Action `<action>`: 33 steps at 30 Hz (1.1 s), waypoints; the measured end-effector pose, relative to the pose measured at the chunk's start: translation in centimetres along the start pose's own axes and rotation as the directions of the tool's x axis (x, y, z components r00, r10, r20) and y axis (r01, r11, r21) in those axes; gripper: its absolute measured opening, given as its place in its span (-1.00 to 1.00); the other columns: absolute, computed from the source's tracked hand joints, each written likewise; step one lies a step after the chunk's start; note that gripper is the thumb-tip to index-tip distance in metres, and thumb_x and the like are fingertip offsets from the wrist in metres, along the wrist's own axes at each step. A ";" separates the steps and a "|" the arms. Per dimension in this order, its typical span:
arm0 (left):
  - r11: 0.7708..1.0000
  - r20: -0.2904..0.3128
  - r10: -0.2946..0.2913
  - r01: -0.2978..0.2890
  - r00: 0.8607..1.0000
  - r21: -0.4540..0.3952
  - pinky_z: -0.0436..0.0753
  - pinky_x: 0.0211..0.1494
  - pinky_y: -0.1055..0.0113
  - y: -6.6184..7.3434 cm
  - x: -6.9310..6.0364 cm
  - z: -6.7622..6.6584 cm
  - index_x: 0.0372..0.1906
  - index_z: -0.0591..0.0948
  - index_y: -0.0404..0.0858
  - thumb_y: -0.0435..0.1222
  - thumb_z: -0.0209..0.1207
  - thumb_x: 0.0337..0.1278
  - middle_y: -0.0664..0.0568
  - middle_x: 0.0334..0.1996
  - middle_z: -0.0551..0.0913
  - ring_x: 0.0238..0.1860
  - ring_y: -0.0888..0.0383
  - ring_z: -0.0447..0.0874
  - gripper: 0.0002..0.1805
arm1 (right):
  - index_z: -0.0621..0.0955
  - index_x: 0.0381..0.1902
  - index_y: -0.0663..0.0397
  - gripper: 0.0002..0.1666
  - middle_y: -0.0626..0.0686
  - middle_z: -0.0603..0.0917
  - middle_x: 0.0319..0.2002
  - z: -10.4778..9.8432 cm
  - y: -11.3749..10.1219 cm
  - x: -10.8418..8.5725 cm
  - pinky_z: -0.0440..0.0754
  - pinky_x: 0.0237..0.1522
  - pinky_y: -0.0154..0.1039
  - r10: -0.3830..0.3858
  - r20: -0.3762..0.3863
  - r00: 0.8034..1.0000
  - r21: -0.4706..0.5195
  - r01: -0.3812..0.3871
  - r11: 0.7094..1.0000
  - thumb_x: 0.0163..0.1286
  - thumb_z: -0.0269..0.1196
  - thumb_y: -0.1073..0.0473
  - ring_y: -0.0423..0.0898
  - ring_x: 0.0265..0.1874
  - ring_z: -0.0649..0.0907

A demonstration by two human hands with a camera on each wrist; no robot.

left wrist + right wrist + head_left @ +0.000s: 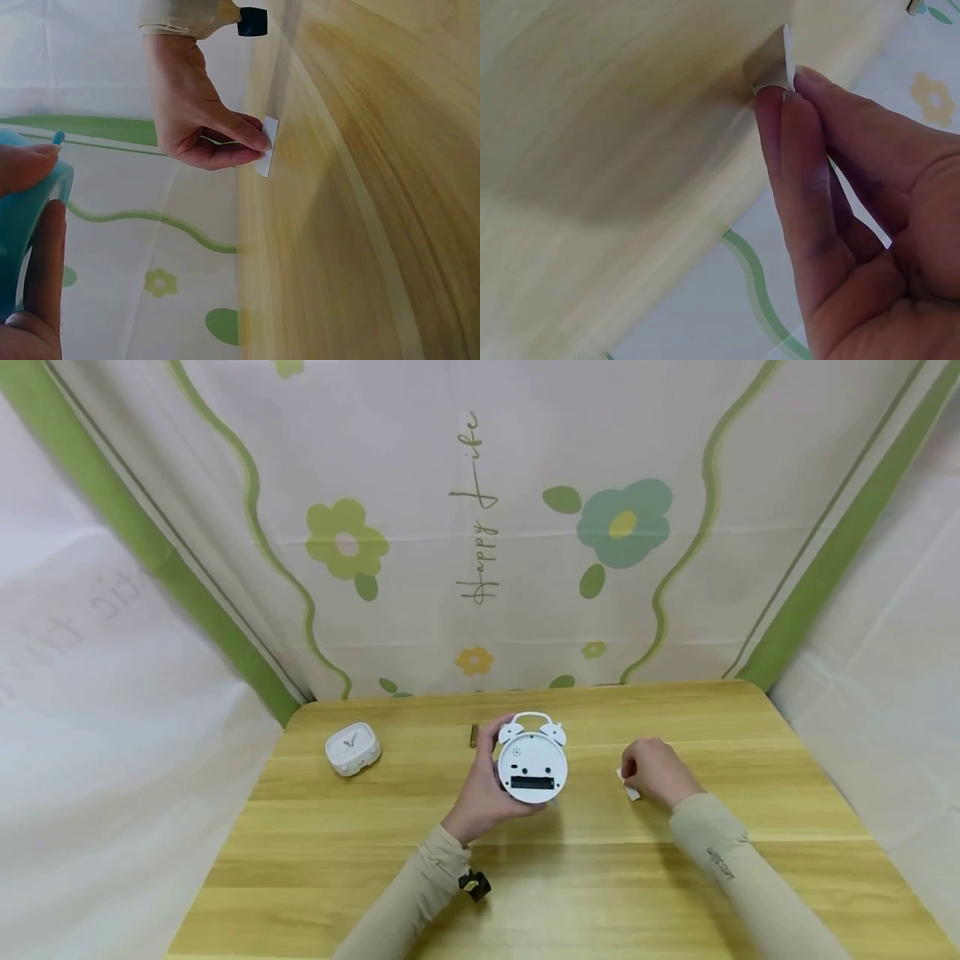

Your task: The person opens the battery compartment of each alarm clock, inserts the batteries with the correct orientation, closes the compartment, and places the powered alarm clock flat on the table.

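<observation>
My left hand (485, 793) grips a twin-bell alarm clock (531, 758) around its side, its white back facing me. The long battery compartment (532, 782) in that back is uncovered and dark inside. In the left wrist view the clock's casing (28, 206) looks light blue between thumb and fingers. To the right, my right hand (660, 772) pinches a small white battery cover (630, 789) between thumb and fingertips, low at the tabletop. The right wrist view shows this thin cover (774, 64) on edge, with its shadow on the wood.
A small white square clock (352, 748) sits at the table's left. Behind my left hand lies a small dark battery (474, 736) near the back edge. The wooden table (600, 893) meets a floral curtain (420, 602) at the back. A black wrist device (475, 886) hangs by my left sleeve.
</observation>
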State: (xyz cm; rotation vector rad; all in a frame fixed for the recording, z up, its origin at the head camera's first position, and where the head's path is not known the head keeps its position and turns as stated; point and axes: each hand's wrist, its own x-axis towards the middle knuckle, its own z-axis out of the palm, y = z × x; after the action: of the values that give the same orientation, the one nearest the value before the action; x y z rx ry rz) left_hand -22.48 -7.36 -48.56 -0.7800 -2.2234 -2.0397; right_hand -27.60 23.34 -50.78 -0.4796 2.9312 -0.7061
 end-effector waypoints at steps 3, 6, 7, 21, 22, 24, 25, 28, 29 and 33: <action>1.000 0.004 -0.006 0.006 1.000 -0.009 0.63 0.37 0.12 0.1 0.0 0.0 0.59 0.05 0.15 -0.54 0.63 -0.35 -0.03 0.43 0.24 0.32 -0.09 0.49 0.38 | 0.69 -0.56 0.06 -0.78 -0.02 0.67 -0.48 0.1 0.1 0.2 0.62 -0.35 -0.18 0.015 0.005 1.000 0.003 -0.015 1.000 0.14 0.38 0.47 -0.07 -0.44 0.58; 1.000 0.003 -0.004 0.004 1.000 -0.008 0.62 0.38 0.12 0.0 0.0 0.0 0.58 0.05 0.17 -0.54 0.63 -0.35 0.00 0.43 0.24 0.33 -0.06 0.48 0.38 | 0.69 -0.57 0.06 -0.77 -0.03 0.68 -0.48 0.2 0.3 0.3 0.62 -0.35 -0.18 0.021 0.007 1.000 -0.003 -0.021 1.000 0.13 0.37 0.47 -0.07 -0.44 0.58; 1.000 0.001 -0.003 0.003 1.000 -0.005 0.62 0.38 0.12 0.0 0.0 0.0 0.58 0.06 0.17 -0.53 0.63 -0.35 0.01 0.43 0.25 0.34 -0.05 0.47 0.38 | 0.70 -0.57 0.05 -0.77 -0.03 0.67 -0.48 0.2 0.3 0.3 0.62 -0.35 -0.19 0.024 0.008 1.000 -0.006 -0.024 1.000 0.13 0.37 0.47 -0.07 -0.44 0.58; 1.000 0.002 0.022 -0.022 1.000 -0.019 0.61 0.39 0.12 -0.1 0.2 0.5 0.60 0.04 0.12 -0.50 0.65 -0.34 -0.05 0.44 0.25 0.36 -0.09 0.44 0.38 | 0.76 -0.47 0.20 -0.90 0.05 0.74 -0.44 0.0 0.0 0.3 0.74 -0.31 -0.07 0.010 0.004 1.000 -0.043 -0.010 0.999 0.16 0.41 0.45 -0.01 -0.39 0.67; 1.000 0.002 0.019 -0.019 1.000 -0.017 0.61 0.40 0.13 -0.1 0.2 0.5 0.60 0.04 0.12 -0.50 0.64 -0.34 -0.04 0.44 0.25 0.36 -0.09 0.44 0.39 | 0.78 -0.42 0.22 -0.94 0.07 0.76 -0.40 -0.1 -0.1 0.2 0.75 -0.28 -0.05 0.007 -0.008 1.000 -0.049 -0.007 0.999 0.20 0.42 0.43 0.01 -0.36 0.69; 1.000 0.000 0.016 -0.016 1.000 -0.016 0.60 0.41 0.12 -0.1 0.3 0.5 0.60 0.04 0.11 -0.51 0.64 -0.35 -0.07 0.45 0.24 0.37 -0.09 0.43 0.39 | 0.79 -0.31 0.27 -0.95 0.12 0.79 -0.33 -0.3 -0.5 0.2 0.78 -0.25 -0.03 -0.011 -0.039 0.999 -0.043 0.010 0.999 0.26 0.43 0.37 0.03 -0.32 0.73; 1.000 0.000 0.014 -0.014 1.000 -0.016 0.60 0.41 0.12 -0.1 0.3 0.5 0.60 0.04 0.11 -0.51 0.64 -0.35 -0.10 0.45 0.24 0.37 -0.10 0.43 0.39 | 0.80 -0.24 0.28 -0.90 0.12 0.80 -0.30 -0.4 -0.7 0.2 0.78 -0.25 -0.04 -0.023 -0.059 0.998 -0.029 0.022 0.999 0.30 0.42 0.34 0.02 -0.31 0.74; 1.000 -0.003 0.005 -0.005 1.000 -0.020 0.59 0.41 0.14 -0.1 0.3 0.5 0.60 0.03 0.09 -0.52 0.64 -0.34 -0.17 0.47 0.22 0.38 -0.11 0.43 0.39 | 0.80 -0.07 0.20 -0.77 0.08 0.82 -0.23 -0.9 -1.9 0.2 0.79 -0.22 -0.11 -0.073 -0.118 0.990 0.072 0.082 0.994 0.41 0.40 0.19 -0.06 -0.29 0.75; 1.000 -0.003 0.005 -0.005 1.000 -0.021 0.59 0.41 0.14 0.0 0.4 0.5 0.60 0.03 0.08 -0.51 0.64 -0.34 -0.19 0.47 0.22 0.38 -0.12 0.43 0.39 | 0.79 -0.02 0.16 -0.73 0.04 0.82 -0.22 -1.1 -2.3 0.1 0.79 -0.22 -0.15 -0.090 -0.137 0.987 0.117 0.106 0.987 0.43 0.39 0.12 -0.10 -0.29 0.75; 1.000 -0.004 0.003 -0.003 1.000 -0.024 0.60 0.39 0.15 0.0 0.3 0.5 0.60 0.04 0.07 -0.51 0.65 -0.34 -0.16 0.46 0.23 0.37 -0.12 0.44 0.39 | 0.74 0.14 0.06 -0.59 -0.04 0.83 -0.19 -1.6 -4.2 -0.4 0.78 -0.23 -0.30 -0.135 -0.175 0.975 0.325 0.187 0.927 0.51 0.31 -0.05 -0.16 -0.28 0.78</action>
State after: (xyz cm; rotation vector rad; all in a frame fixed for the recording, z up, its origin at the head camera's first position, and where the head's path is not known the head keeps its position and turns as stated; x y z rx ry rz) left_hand -22.63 -6.82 -48.54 -0.7792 -2.1981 -2.0692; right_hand -26.33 20.63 -47.45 -0.6609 2.8312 -1.2955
